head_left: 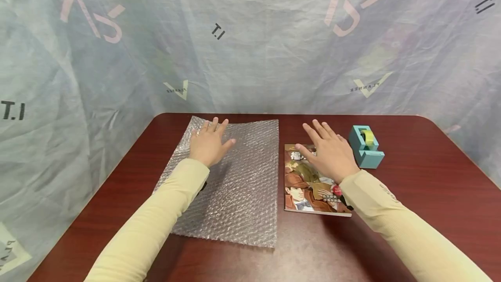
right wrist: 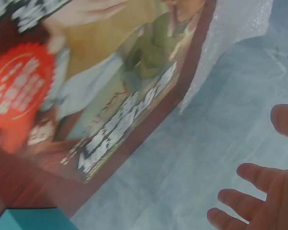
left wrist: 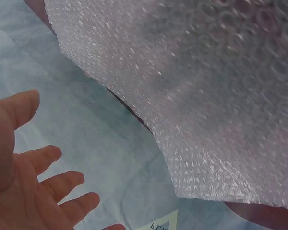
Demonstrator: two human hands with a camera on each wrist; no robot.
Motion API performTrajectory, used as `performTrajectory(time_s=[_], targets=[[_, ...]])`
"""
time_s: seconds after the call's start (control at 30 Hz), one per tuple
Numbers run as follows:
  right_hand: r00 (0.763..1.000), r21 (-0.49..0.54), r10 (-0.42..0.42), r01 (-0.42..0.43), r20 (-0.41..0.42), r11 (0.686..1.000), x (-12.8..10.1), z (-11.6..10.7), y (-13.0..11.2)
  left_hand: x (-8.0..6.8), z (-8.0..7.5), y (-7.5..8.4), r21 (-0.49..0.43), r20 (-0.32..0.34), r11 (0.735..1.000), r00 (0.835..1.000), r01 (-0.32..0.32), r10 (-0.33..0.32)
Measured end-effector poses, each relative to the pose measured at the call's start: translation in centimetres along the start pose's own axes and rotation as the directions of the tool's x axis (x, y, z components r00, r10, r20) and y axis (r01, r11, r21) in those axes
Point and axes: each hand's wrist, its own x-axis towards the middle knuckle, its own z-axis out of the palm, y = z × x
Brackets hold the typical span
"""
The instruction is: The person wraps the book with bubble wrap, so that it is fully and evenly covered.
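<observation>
A clear sheet of bubble wrap (head_left: 242, 186) lies flat on the table, left of the middle. Above its upper part hovers my left hand (head_left: 209, 145), fingers spread and holding nothing; the left wrist view also shows this hand (left wrist: 33, 182) apart from the bubble wrap (left wrist: 182, 96). To the right lies a paperback book (head_left: 301, 186) with an illustrated cover. My right hand (head_left: 330, 153) is over the book's upper right part, fingers straight and spread, covering some of the cover. In the right wrist view, the book (right wrist: 101, 86) is blurred and no finger touches it.
Right of the book stands a teal tape dispenser (head_left: 369, 158) with a yellow roll of tape (head_left: 368, 137). The dark red wooden table (head_left: 422, 177) has rounded far corners. A grey-white printed cloth (head_left: 266, 55) hangs behind it and at both sides.
</observation>
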Motion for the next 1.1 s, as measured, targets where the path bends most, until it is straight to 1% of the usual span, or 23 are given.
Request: performTrajectory(time_s=[0.3, 0.5, 0.6, 0.7, 0.8, 0.87, 0.93, 0.97, 1.03, 1.1], targets=[[0.999, 0.037, -0.042, 0.041, 0.003, 0.998, 0.6, 0.1, -1.8, -0.6, -0.3, -1.6, 0.019, 0.022, 1.000, 1.000, 0.015, -0.016], [0.996, 0.048, -0.085, 0.085, 0.015, 0.995, 0.9, 0.5, -2.8, -1.3, -0.7, -2.6, 0.013, 0.058, 1.000, 0.998, 0.026, -0.027], [0.993, 0.055, -0.121, 0.121, 0.006, 0.991, 1.1, 0.6, -3.3, -1.7, -0.9, -3.0, 0.010, 0.074, 1.000, 0.997, 0.028, -0.028], [0.987, 0.039, -0.159, 0.158, 0.006, 0.987, 1.3, 0.7, -3.8, -2.0, -1.0, -3.4, 0.014, 0.095, 0.999, 0.995, 0.031, -0.032], [0.983, 0.025, -0.183, 0.183, 0.022, 0.983, 1.5, 0.9, -4.4, -2.3, -0.9, -3.9, 0.026, 0.135, 0.999, 0.990, 0.034, -0.037], [0.981, 0.031, -0.190, 0.188, 0.046, 0.982, 1.6, 1.1, -4.9, -2.6, -0.8, -4.2, 0.023, 0.180, 0.999, 0.983, 0.034, -0.037], [0.977, 0.041, -0.199, 0.197, 0.070, 0.980, 1.6, 1.3, -5.3, -2.8, -0.8, -4.5, 0.005, 0.250, 1.000, 0.968, 0.024, -0.024], [0.975, 0.044, -0.205, 0.202, 0.086, 0.978, 1.7, 1.5, -5.5, -2.9, -0.8, -4.7, -0.012, 0.287, 1.000, 0.958, 0.016, -0.012], [0.968, 0.045, -0.221, 0.217, 0.120, 0.975, 1.7, 1.7, -6.0, -3.2, -0.7, -5.0, -0.064, 0.361, 0.998, 0.932, 0.010, 0.014], [0.958, 0.038, -0.237, 0.234, 0.159, 0.971, 1.8, 2.0, -6.5, -3.6, -0.5, -5.3, -0.096, 0.415, 0.995, 0.909, -0.001, 0.041]])
